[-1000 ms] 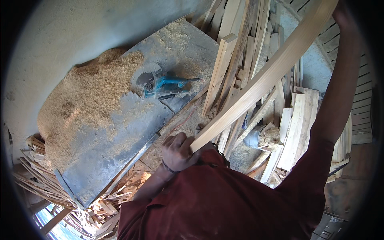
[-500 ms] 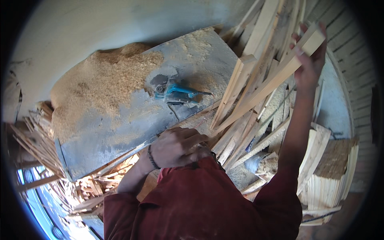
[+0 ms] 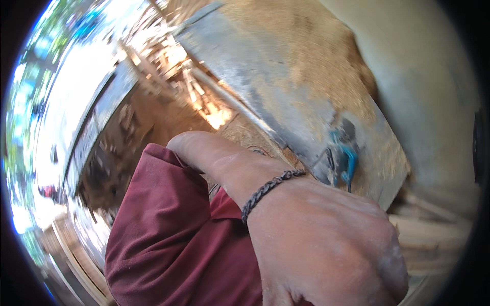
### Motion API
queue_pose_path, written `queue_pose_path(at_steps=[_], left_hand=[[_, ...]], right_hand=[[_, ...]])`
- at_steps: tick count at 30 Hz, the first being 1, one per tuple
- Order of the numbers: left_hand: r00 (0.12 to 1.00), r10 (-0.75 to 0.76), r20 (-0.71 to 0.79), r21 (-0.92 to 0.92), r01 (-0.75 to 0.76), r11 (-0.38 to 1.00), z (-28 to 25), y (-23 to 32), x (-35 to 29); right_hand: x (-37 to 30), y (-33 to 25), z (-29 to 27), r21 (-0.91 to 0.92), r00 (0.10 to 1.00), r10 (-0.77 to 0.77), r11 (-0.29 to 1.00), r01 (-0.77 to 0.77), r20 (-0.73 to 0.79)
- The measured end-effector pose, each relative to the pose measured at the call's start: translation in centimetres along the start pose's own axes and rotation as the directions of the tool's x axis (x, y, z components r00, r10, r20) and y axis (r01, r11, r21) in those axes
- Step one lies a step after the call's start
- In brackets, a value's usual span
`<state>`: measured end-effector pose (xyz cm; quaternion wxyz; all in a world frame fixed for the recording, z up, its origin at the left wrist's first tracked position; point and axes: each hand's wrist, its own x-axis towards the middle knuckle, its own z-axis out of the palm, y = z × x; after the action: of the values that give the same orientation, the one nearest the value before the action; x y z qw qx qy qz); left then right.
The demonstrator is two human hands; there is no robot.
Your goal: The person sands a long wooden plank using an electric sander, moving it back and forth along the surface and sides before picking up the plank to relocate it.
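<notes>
My left hand (image 3: 332, 245), with a dark braided bracelet (image 3: 270, 191) at its wrist, fills the lower right, close to the camera. Its back and knuckles face up; the fingers bend down out of sight, so their hold cannot be told. The maroon sleeve (image 3: 158, 204) covers the upper arm. Beyond the knuckles, a teal electric hand planer (image 3: 347, 160) rests on a grey, dust-covered board (image 3: 240, 66), apart from the hand. My right hand is out of view, and so is the wooden piece it held earlier.
Wood shavings (image 3: 326, 56) are heaped along the board's far side, near a pale wall (image 3: 423, 102). Scraps of wood (image 3: 204, 97) litter the ground left of the board. Blurred timber (image 3: 429, 234) lies at the right; more strips (image 3: 76, 255) stand at lower left.
My view has swung sharply left, turning the board and planer toward the right. My left hand has come up close to the camera. My right hand and its wooden piece have left the view.
</notes>
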<state>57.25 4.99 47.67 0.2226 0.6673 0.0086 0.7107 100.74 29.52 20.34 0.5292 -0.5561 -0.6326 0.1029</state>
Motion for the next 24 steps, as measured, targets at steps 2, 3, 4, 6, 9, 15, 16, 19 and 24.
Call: queue_pose_path(at_steps=[2,3,4,6,9,15,16,19,24], left_hand=[[1.000,0.021,-0.014,0.035,-0.020,0.999,-0.6,0.9,-0.8],[0.999,0.029,-0.034,0.050,-0.028,0.998,-0.7,1.5,-1.2],[0.998,0.010,-0.064,0.083,-0.005,0.997,-1.5,1.8,-2.1],[0.994,0.032,-0.104,0.138,-0.018,0.990,-1.4,3.8,-3.2],[0.989,0.060,-0.134,0.152,-0.039,0.988,-1.7,5.0,-4.1],[0.986,0.044,-0.162,0.045,-0.037,0.998,-4.1,5.1,-4.8],[0.986,0.041,-0.160,0.007,-0.040,0.999,-4.3,4.7,-4.8],[0.988,0.004,-0.151,-0.064,-0.014,0.998,-4.1,4.8,-4.1],[0.993,-0.058,-0.105,-0.302,0.024,0.953,-4.6,2.5,-3.5]], right_hand=[[-0.4,1.0,-0.4,-0.064,1.000,0.009,0.998,-0.010,-0.030],[-0.7,1.1,-0.6,-0.086,0.997,0.039,0.995,-0.044,-0.060],[-1.3,1.1,0.6,-0.108,0.994,0.096,0.989,-0.102,-0.059],[-1.6,-0.2,2.2,-0.098,0.980,0.179,0.977,-0.187,-0.090],[-2.2,-2.5,2.7,-0.054,0.949,0.280,0.955,-0.290,-0.146],[-4.1,-0.7,1.3,-0.311,0.904,0.390,0.850,-0.426,-0.174],[-4.6,-0.5,0.8,-0.413,0.890,0.422,0.790,-0.454,-0.172],[-7.3,2.2,-1.2,-0.509,0.891,0.436,0.742,-0.436,-0.128],[-17.6,9.5,-9.9,-0.608,0.852,0.486,0.621,-0.495,-0.197]])
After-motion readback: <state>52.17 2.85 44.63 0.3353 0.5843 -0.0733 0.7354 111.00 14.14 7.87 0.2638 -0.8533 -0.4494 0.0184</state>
